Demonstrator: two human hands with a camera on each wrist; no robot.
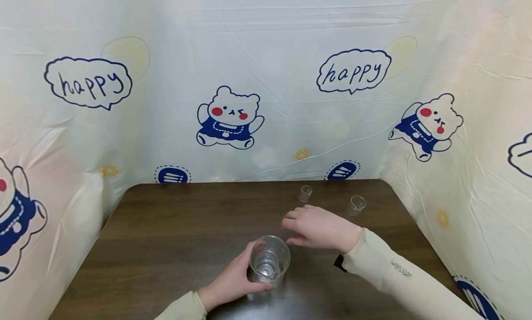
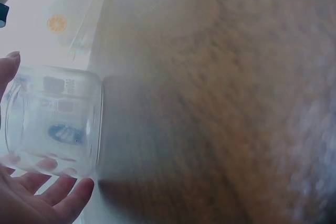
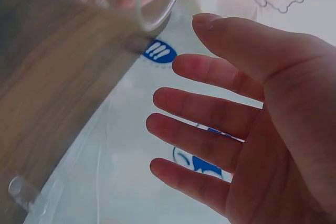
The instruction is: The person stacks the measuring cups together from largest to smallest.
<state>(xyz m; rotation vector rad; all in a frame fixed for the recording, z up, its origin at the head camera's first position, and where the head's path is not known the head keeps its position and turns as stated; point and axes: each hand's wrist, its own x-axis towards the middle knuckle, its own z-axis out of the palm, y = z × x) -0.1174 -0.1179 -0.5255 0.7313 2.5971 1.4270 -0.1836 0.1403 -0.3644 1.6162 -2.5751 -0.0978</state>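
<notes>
A large clear glass beaker [image 1: 269,260] stands upright near the front middle of the brown table. My left hand [image 1: 234,276] grips it from the left, thumb at the near side and fingers round the far side. In the left wrist view, printed marks show on the beaker's [image 2: 58,114] wall, and its base appears to meet the tabletop. Just to the right of the beaker's rim hovers my right hand [image 1: 320,227], holding nothing. Its fingers [image 3: 199,106] are spread and fairly straight in the right wrist view, apart from the glass.
Toward the back right of the table [image 1: 187,218] stand two smaller clear glass beakers: a tiny one [image 1: 305,193] beyond my right hand and a slightly bigger one [image 1: 356,206] farther right. A printed curtain [image 1: 282,126] surrounds the table's back and sides.
</notes>
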